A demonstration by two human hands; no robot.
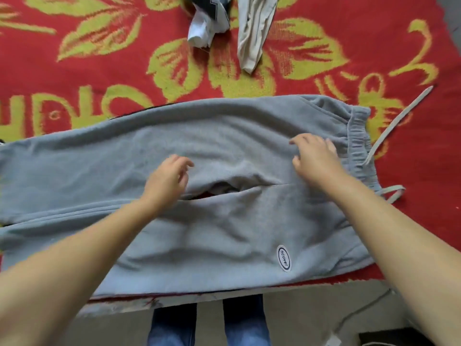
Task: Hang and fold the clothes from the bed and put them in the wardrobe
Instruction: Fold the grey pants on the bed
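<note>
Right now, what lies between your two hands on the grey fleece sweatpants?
In the head view, only grey fleece sweatpants lie between the left hand and right hand: a rumpled fold where the legs part, with a sliver of red blanket showing.

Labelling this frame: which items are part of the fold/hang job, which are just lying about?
Job:
- grey sweatpants, spread flat on the bed
- left hand, right hand over them
- beige garment
- black-and-white garment

Lying about:
- red blanket
- cable on the floor
</note>
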